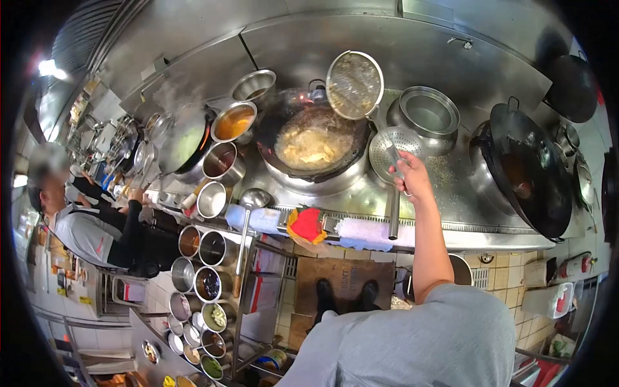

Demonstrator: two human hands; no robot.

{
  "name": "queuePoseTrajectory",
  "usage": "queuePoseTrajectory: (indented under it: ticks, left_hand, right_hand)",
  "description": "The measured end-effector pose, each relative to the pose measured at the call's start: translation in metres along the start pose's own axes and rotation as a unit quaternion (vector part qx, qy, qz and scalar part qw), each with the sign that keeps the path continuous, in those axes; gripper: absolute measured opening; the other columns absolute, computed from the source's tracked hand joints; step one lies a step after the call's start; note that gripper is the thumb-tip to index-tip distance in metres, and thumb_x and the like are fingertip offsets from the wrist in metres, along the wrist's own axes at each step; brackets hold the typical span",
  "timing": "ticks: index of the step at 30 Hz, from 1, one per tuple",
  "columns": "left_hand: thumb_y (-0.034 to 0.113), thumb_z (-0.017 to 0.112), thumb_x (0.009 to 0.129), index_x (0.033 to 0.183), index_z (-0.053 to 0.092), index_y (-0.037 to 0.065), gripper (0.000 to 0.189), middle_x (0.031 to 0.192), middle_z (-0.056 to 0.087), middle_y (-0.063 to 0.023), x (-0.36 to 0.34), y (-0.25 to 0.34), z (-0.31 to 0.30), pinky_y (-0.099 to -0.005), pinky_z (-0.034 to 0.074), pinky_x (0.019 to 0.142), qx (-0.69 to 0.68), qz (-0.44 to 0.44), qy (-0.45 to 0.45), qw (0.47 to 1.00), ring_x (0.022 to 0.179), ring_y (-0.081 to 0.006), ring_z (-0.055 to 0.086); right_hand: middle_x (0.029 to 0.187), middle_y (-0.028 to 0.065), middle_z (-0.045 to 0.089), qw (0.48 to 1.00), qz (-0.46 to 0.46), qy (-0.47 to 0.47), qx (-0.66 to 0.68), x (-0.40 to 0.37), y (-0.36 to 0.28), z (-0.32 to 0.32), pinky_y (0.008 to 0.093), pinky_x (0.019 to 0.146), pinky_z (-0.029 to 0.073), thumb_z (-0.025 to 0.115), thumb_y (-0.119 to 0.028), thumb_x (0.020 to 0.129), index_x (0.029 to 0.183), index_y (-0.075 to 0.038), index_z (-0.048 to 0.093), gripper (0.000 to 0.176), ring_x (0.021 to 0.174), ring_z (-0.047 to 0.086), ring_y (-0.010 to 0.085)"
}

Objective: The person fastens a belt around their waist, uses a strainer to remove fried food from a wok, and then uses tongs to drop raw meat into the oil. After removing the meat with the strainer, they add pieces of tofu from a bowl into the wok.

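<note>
My right hand [411, 175] is closed round the handle of a mesh strainer [354, 85], whose round head is raised over the right rim of the middle wok [314, 143]. Pale golden food bubbles in liquid in that wok. Below my right hand lies a perforated ladle [394, 151], its thick handle pointing toward the counter's front edge. A lidded-looking steel pot [429, 111] stands just beyond it. My left hand is not in view.
A big empty-looking wok [529, 171] leans at the right. Metal bowls [233, 122] and a long ladle [256, 198] are left of the middle wok. Seasoning pots [207, 284] crowd the lower left. A co-worker [90, 235] stands at a steaming wok [187, 145].
</note>
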State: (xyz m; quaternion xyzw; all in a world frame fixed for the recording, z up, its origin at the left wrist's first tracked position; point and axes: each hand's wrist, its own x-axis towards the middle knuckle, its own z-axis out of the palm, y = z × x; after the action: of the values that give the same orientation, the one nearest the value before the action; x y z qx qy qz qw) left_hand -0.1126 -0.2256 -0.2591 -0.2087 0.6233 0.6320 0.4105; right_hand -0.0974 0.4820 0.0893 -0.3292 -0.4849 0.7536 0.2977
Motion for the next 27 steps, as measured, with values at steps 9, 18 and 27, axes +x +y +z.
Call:
queuePoseTrajectory:
  ticks: [9,18,27]
  left_hand:
    - [0.031,0.041,0.090,0.096,0.054,0.004,0.030,0.082,0.059,-0.0072,-0.048,-0.020,-0.008,-0.0383,0.044,0.067,-0.398,-0.120,0.071,0.907,0.071,-0.0244,0.055]
    - [0.014,0.045,0.087,0.085,0.049,0.006,0.009,0.074,0.053,-0.0070,-0.003,-0.035,-0.027,-0.0356,0.042,0.056,0.132,0.081,0.013,0.988,0.063,-0.0203,0.051]
    - [0.012,0.045,0.088,0.093,0.051,0.012,0.008,0.074,0.053,-0.0005,0.080,0.112,0.046,-0.0256,0.037,0.047,0.027,-0.007,-0.080,0.996,0.060,-0.0141,0.052]
  right_hand:
    - [0.097,0.0214,0.062,0.780,-0.208,0.222,-0.547,0.216,0.032,-0.031,0.0419,0.082,0.045,0.053,-0.020,0.081,0.112,-0.005,0.057,0.035,0.095,0.057,0.0379]
    - [0.081,0.0138,0.063,0.899,-0.156,0.155,-0.378,0.052,-0.022,-0.044,0.0307,0.053,0.044,0.048,-0.014,0.086,0.120,-0.002,0.049,0.036,0.061,0.056,0.0176]
    - [0.078,0.0126,0.059,0.954,-0.010,-0.020,-0.299,0.045,-0.036,-0.019,0.0242,0.038,0.036,0.040,-0.006,0.086,0.124,0.000,0.044,0.038,0.049,0.047,0.0110]
